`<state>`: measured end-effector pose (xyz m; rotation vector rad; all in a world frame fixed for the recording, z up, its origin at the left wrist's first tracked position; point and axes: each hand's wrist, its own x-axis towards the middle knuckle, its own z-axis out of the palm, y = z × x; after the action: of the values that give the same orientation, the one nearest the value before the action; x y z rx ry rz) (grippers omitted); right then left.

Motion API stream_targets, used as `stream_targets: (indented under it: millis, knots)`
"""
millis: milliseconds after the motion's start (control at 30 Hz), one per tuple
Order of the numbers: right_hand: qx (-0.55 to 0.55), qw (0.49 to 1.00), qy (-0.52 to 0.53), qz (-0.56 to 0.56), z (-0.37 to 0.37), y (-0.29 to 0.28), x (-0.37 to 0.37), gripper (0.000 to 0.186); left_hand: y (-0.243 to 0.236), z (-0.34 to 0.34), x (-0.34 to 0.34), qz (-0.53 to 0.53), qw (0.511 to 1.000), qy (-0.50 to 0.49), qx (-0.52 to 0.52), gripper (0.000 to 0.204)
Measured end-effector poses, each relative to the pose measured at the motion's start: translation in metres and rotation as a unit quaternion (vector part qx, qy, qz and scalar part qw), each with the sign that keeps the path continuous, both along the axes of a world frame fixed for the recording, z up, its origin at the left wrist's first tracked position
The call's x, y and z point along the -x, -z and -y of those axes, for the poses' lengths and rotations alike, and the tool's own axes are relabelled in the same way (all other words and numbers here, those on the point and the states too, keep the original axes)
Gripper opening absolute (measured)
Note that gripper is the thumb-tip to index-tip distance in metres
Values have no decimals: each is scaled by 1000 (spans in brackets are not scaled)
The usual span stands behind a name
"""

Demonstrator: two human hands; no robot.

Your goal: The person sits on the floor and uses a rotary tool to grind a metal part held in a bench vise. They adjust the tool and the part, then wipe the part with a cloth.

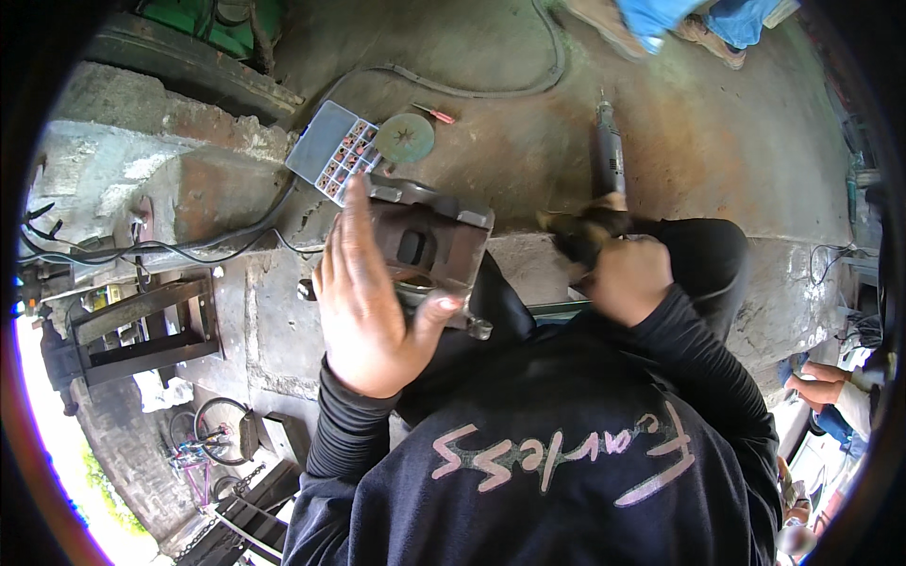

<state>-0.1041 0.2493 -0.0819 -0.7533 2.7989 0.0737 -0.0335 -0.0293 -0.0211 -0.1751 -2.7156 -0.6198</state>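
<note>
My left hand (368, 307) grips a brown-and-grey metal casting (453, 253) over my lap. Its fingers lie along the left side and the thumb presses on the near face; a slot and a rounded hollow show in the casting. Closed and slightly blurred, my right hand (630, 280) is by my right knee, apart from the casting. It holds a dark, crumpled-looking thing with tan edges (583, 236), too smeared by motion to name. Just beyond that thing lies a slim die grinder (610, 151), its thin tip pointing away from me.
Past the casting are an open compartment box (324, 141) of small reddish-brown pieces, a round green disc (405, 139) and a red-handled screwdriver (436, 113). A hose (453, 92) curves over the floor. Another person's shoes (609, 26) stand at the far side. A bicycle (222, 429) is at the lower left.
</note>
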Motion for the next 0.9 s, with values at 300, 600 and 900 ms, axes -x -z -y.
stream_targets:
  millis: [300,600,900]
  knots:
    - [310,939,-145,18,-6,-4,15,69,-6,2,-15,68,987,-59,-131,126]
    - [274,917,-258,-129,76,-15,2,79,-1,4,-13,19,998,-47,-47,128]
    - [496,774,-367,-145,49,-15,6,58,0,10,-16,41,995,-35,-85,127]
